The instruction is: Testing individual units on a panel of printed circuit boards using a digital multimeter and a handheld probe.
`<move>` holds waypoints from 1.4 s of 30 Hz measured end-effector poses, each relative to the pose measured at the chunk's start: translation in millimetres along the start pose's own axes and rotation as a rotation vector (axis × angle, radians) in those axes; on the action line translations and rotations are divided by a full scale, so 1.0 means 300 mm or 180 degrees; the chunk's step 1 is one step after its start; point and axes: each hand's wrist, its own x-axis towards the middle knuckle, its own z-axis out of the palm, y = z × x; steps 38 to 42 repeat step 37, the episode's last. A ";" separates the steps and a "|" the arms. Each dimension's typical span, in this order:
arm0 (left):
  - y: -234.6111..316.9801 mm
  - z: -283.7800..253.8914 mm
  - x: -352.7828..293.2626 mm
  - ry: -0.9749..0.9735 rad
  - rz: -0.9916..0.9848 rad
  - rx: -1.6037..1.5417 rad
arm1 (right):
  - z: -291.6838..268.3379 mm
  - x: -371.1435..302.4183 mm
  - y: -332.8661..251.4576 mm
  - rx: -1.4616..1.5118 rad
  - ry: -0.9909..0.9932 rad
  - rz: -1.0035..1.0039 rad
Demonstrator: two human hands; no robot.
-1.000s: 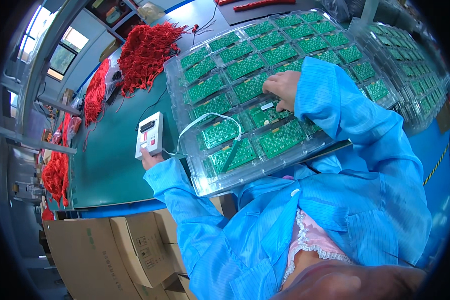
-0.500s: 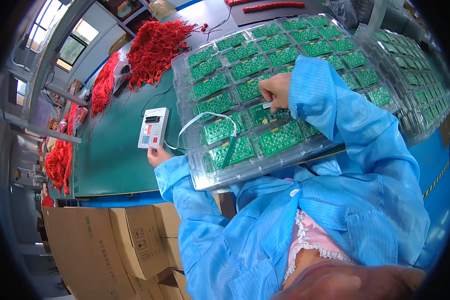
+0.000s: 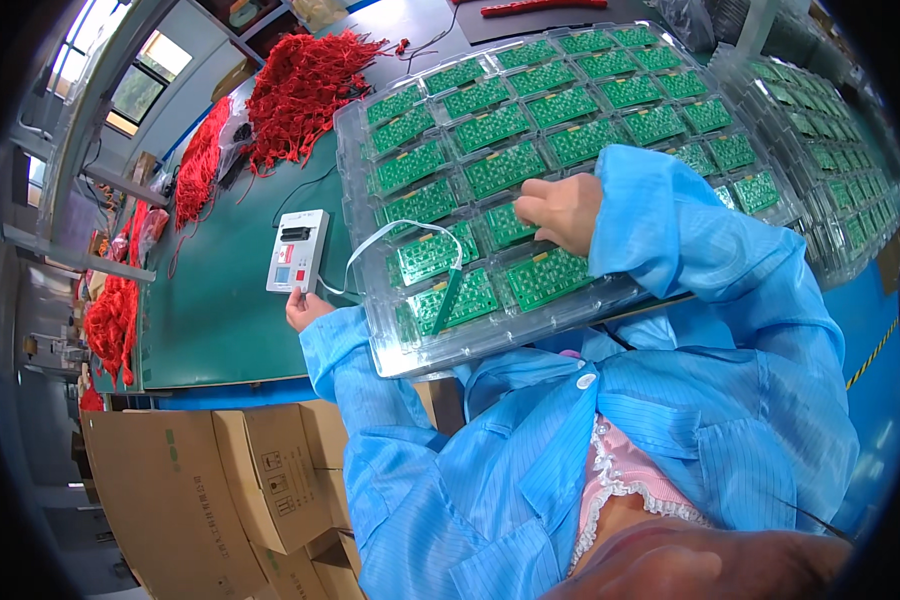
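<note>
With the right hand (image 3: 562,210) pinched narrowly on a green circuit board (image 3: 510,224) in the clear tray (image 3: 390,352) and the left hand (image 3: 305,308) gripping the white tester (image 3: 297,251), its ribbon cable (image 3: 395,232) just left of the right hand could snag and tip neighbouring boards.

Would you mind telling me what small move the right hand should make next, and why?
Probably lift the green board under the right hand out of its pocket in the clear tray: the fingers rest on it, and the left hand steadies the white tester alongside.
</note>
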 end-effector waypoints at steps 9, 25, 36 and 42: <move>-0.171 -0.027 0.106 -0.0203 0.0696 0.0838 | -0.251 -0.127 0.414 -0.0150 0.0371 0.0991; -0.076 -0.038 0.058 -0.0032 0.0489 0.0960 | -0.449 -0.285 1.357 0.1205 0.1859 0.2818; -0.001 -0.021 -0.001 0.0104 0.0345 0.1073 | -0.144 0.231 1.462 0.1428 0.1121 0.2269; 0.010 -0.020 -0.009 0.0103 0.0331 0.1182 | -0.113 0.283 1.456 0.1454 0.1035 0.2208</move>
